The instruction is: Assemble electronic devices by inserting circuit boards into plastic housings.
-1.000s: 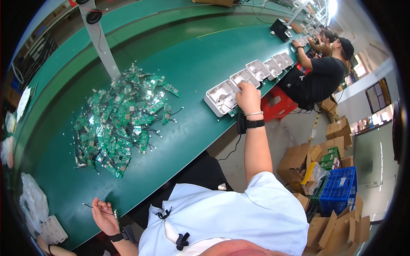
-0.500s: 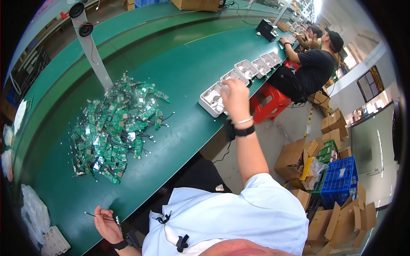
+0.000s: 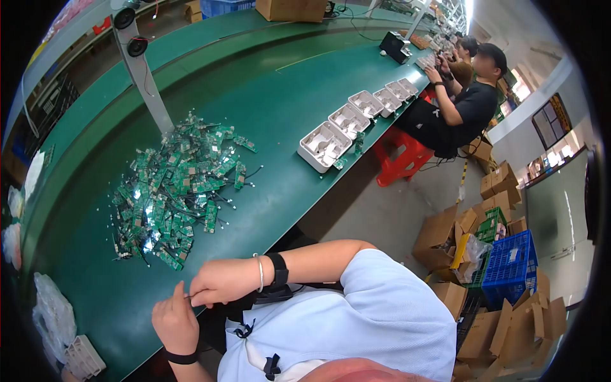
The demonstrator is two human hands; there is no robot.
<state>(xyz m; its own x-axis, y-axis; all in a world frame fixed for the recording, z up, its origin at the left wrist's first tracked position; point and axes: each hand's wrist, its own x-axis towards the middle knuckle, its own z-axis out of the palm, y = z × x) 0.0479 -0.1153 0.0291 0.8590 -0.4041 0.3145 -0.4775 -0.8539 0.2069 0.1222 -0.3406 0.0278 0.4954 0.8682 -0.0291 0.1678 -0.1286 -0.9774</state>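
Observation:
Over the near edge of the green bench, my two hands meet at the fingertips. My left hand is closed, its fingers raised; the small circuit board seen in it half a second ago is now hidden by the hands. My right hand reaches across from the right with its fingers pinched against the left fingertips. A short dark bit of wire shows between them. Just beyond lies a large heap of green circuit boards with black leads and white connectors.
Open white plastic housings stand in a row along the bench edge, with green boards beside the nearest ones. A grey post carries round black speakers. Plastic bags lie at left. A co-worker sits far right near a red stool.
My right hand has left the nearest white housing and come back left to my left hand. Boards beside the housings now show. The co-worker has raised both hands.

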